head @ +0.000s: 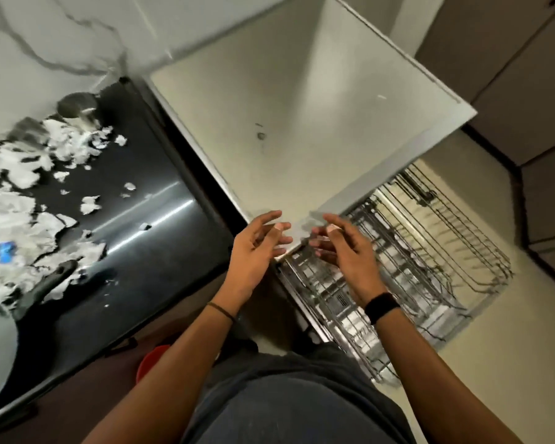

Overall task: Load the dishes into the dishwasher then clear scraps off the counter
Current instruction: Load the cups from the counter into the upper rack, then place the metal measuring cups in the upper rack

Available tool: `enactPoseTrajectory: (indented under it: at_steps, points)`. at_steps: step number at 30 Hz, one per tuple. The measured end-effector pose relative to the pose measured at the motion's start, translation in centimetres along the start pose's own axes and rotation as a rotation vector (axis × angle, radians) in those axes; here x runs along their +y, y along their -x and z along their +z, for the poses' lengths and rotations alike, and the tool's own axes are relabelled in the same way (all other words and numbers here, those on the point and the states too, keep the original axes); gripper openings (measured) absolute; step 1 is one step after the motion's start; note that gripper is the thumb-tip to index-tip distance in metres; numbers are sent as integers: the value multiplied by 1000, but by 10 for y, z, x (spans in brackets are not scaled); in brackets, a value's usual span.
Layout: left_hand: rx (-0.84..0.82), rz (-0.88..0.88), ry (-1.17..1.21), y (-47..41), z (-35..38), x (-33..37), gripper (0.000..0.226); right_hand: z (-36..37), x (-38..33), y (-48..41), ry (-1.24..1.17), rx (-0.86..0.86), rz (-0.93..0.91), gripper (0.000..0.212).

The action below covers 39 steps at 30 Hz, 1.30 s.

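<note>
Currently, left hand (257, 251) & right hand (346, 254) are held w/ fingers loosely spread, nothing gripped, by corner of white panel (285, 107), over wire rack (430, 245). Scraps (16, 168) & steel cup (77, 107) are seen on black counter (141, 251).

A white wall with grey marble veining (61, 33) rises at the upper left, a pale cream floor (510, 363) spreads at the lower right, and grey-brown cabinet fronts (510, 75) line the far right edge.
</note>
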<state>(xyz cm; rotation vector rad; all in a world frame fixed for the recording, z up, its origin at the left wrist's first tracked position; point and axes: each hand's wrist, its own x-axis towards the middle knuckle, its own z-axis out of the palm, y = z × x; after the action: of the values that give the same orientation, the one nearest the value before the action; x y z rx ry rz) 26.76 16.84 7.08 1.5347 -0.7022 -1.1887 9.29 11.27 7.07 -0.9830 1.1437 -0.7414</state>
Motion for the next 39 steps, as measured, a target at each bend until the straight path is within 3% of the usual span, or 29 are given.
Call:
enactPoseTrajectory:
  at_steps: [13, 23, 26, 29, 39]
  points:
    - [340, 137, 157, 4, -241, 39, 29, 260, -19, -22, 72, -271, -95, 28]
    - [605, 171, 208, 7, -328, 56, 29, 384, -40, -51, 216, -545, -165, 27]
    - [663, 151, 231, 0, -339, 56, 27, 407, -41, -76, 273, -538, -200, 29]
    - [700, 147, 243, -17, -345, 59, 26, 426, -37, -113, 394, -476, -280, 41]
    - [681, 154, 193, -66, -335, 82, 28, 489, -37, -256, 823, -353, -422, 107]
